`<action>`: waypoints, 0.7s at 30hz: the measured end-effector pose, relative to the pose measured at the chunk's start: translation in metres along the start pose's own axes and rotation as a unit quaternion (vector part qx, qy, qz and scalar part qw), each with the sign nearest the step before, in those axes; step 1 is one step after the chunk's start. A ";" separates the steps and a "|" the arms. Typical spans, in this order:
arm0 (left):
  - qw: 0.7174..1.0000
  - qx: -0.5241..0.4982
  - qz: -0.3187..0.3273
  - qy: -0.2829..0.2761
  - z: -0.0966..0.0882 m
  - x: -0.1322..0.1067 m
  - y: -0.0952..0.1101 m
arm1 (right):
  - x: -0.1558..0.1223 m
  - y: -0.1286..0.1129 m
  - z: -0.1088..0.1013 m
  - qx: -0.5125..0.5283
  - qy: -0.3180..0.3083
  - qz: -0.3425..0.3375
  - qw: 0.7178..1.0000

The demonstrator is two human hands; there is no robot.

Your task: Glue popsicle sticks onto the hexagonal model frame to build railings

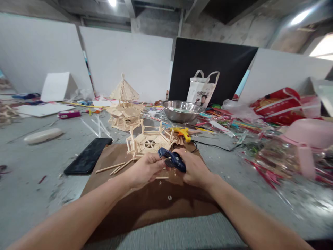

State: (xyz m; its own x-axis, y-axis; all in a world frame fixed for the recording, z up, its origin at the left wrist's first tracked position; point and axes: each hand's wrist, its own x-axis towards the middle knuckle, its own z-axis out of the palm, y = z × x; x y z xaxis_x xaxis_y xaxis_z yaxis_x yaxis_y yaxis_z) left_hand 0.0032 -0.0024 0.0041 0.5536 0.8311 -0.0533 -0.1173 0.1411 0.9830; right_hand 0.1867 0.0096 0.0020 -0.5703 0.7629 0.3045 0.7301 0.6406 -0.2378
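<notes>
My right hand [196, 166] is wrapped round a dark blue hand cutter [174, 160], its head pointing left toward my other hand. My left hand [147, 170] is closed in a pinch at the cutter's jaws, where the pale tip of a thin wooden stick shows; most of that stick is hidden by the fingers. Just beyond both hands stands a hexagonal frame [149, 141] built of wooden sticks, with short posts and railings. Loose wooden sticks [110, 167] lie left of my left hand on a brown board [166, 208], among small offcuts.
A yellow glue gun [184, 133] with a black cord lies behind my right hand. A finished-looking stick pavilion [124, 104] and a steel bowl [182, 110] stand farther back. A black phone [88, 156] is at left, a pink-lidded clear jug [304, 149] at right.
</notes>
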 end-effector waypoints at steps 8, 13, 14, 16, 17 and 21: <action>0.980 -0.118 -0.115 -0.115 -0.013 0.000 -0.008 | -0.002 -0.001 -0.002 -0.025 -0.012 -0.017 0.999; 0.978 -0.126 -0.112 -0.124 -0.012 0.000 -0.007 | -0.003 -0.002 -0.002 -0.023 -0.019 -0.006 1.000; 0.978 -0.126 -0.110 -0.123 -0.012 0.000 -0.007 | -0.003 -0.002 -0.002 -0.020 -0.019 -0.006 1.000; 0.980 -0.122 -0.104 -0.114 -0.012 0.000 -0.007 | -0.003 -0.002 -0.001 -0.018 -0.018 -0.001 1.000; 0.982 -0.117 -0.100 -0.106 -0.012 0.000 -0.008 | -0.003 -0.002 -0.001 -0.020 -0.017 0.004 1.000; 0.993 -0.077 -0.070 -0.049 -0.010 0.001 -0.006 | -0.002 -0.004 -0.001 -0.029 -0.016 0.038 0.999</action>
State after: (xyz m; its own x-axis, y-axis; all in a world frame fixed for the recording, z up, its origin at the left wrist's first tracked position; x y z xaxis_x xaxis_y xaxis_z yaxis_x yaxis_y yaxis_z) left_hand -0.0032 0.0030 -0.0038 0.6504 0.7418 -0.1634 -0.1534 0.3390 0.9282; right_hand 0.1854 0.0052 0.0035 -0.5238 0.8120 0.2575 0.7918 0.5756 -0.2043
